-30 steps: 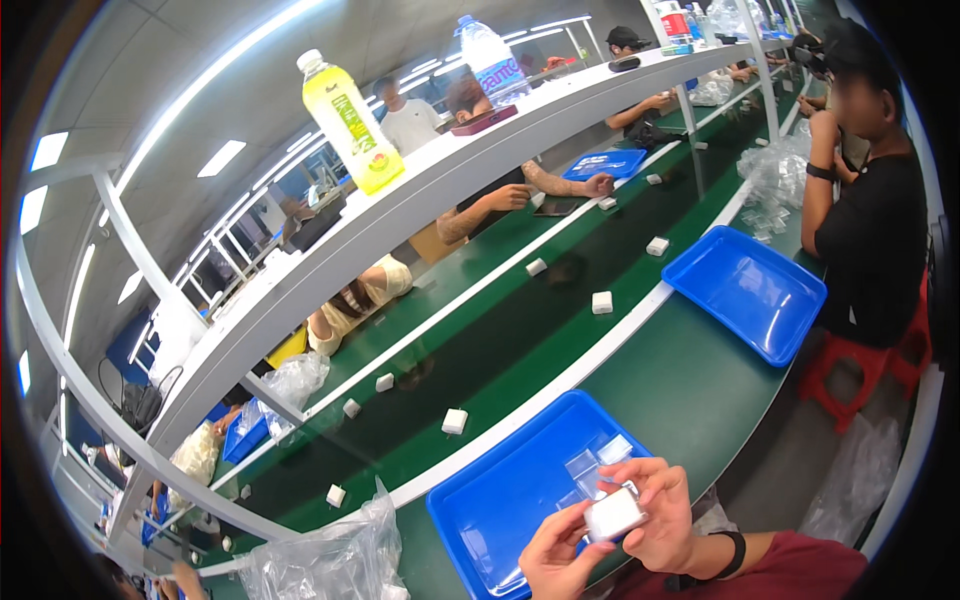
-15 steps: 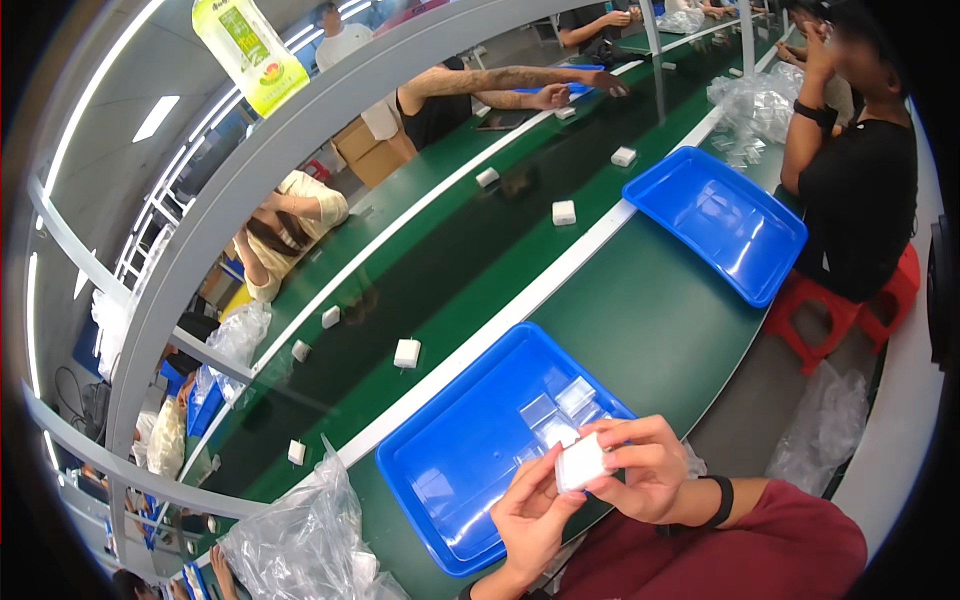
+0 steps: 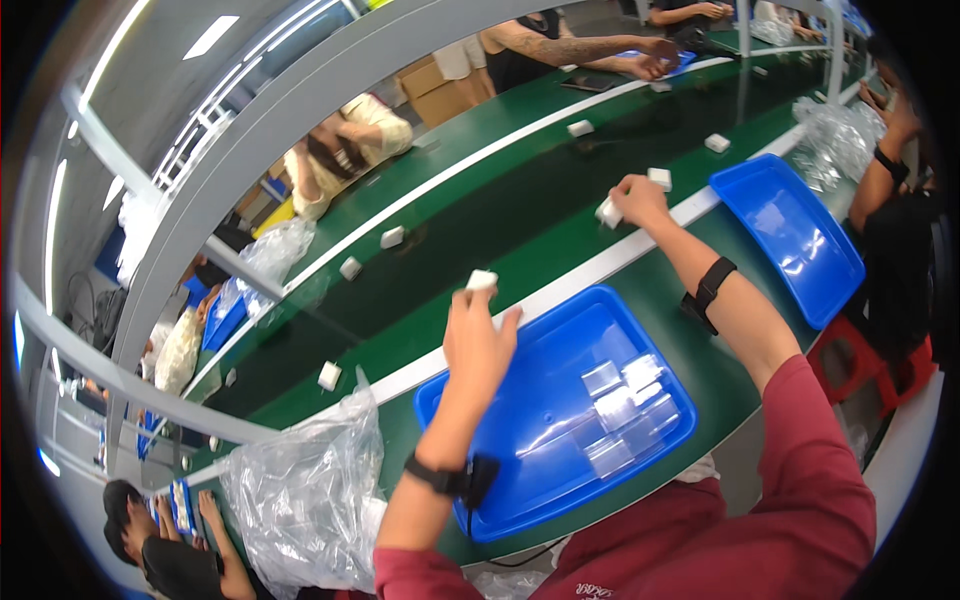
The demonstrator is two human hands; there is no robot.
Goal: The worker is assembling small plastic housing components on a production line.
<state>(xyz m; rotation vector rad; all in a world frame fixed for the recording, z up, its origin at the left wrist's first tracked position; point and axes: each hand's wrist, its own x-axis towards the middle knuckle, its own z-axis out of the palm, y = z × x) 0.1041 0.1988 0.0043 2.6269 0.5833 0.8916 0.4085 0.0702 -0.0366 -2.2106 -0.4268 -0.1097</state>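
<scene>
My right hand (image 3: 641, 199) reaches out over the green conveyor belt (image 3: 540, 230), its fingers closed on a small white box (image 3: 608, 212). Another white box (image 3: 659, 179) lies just beyond those fingers. Farther left, my left hand (image 3: 480, 340) is stretched over the belt's near white edge with its thumb apart from its fingers. Its fingertips are at the near side of a third white box (image 3: 482, 279); whether they touch it, I cannot tell. Below my hands is a blue tray (image 3: 520, 490) with several clear plastic pieces (image 3: 625, 415) in its right part.
A second blue tray (image 3: 790, 240) stands on the right. Crumpled clear plastic bags (image 3: 305, 490) lie at the lower left. More white boxes, such as one at the left (image 3: 328, 375), are spread along the belt. A grey metal frame (image 3: 200, 180) arches over the left side. Other people sit around.
My hands have parted from above the tray and gone out to the belt, the right one carrying the white box. My left hand has let go of it. The view has shifted.
</scene>
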